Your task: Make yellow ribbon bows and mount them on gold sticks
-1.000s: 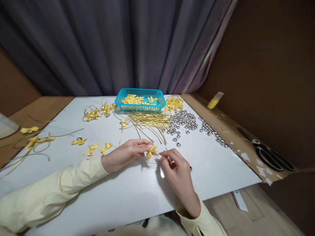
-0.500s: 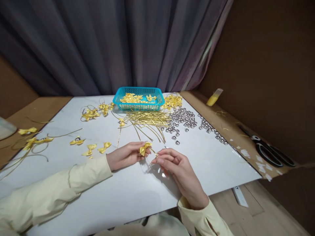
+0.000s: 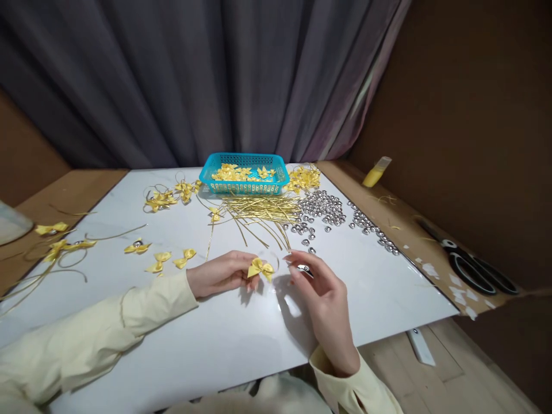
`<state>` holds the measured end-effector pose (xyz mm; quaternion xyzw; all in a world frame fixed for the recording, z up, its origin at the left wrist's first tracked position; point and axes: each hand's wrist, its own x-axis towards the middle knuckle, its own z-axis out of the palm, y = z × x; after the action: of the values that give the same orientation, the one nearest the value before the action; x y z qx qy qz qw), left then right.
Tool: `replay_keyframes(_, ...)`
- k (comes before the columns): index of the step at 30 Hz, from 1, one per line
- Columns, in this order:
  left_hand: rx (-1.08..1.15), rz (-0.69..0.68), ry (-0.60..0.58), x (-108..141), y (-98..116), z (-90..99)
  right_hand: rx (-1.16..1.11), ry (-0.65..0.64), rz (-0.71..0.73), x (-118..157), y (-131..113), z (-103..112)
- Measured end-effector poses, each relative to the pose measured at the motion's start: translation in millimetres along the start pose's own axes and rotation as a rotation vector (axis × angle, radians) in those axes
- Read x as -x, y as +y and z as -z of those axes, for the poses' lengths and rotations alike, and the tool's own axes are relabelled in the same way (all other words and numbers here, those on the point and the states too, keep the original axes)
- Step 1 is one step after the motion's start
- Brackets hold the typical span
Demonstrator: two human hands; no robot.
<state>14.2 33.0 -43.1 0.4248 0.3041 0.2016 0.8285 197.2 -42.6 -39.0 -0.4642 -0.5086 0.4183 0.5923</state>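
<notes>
A yellow ribbon bow (image 3: pixel 261 268) is pinched in the fingertips of my left hand (image 3: pixel 226 270), its front turned toward me. A thin cord arcs from the bow toward my right hand (image 3: pixel 321 287). That hand is curled just to the right, thumb and forefinger apart, with no grip on the bow. Between its fingers a small dark, shiny object shows on the table; I cannot make out what it is. Two loose yellow bows (image 3: pixel 184 258) lie left of my left hand, and another bow (image 3: pixel 137 247) with a silver bead lies beyond them.
A blue basket (image 3: pixel 244 188) of yellow bows stands at the back. Before it lie gold cords (image 3: pixel 261 208) and silver beads (image 3: pixel 321 206). Bows with cords (image 3: pixel 159 200) lie at left. Scissors (image 3: pixel 470 270), paper scraps and a yellow tube (image 3: pixel 376 172) are along the right side.
The bow has turned to face me and shifted slightly right and down. My right hand has let go of the cord, and its thumb and forefinger have spread apart.
</notes>
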Motion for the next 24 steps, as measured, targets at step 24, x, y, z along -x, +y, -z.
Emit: replay_keyframes(24,-0.215,-0.039,0.022,3,-2,-12.8,0.224,-0.138,-0.032,2,5,-13)
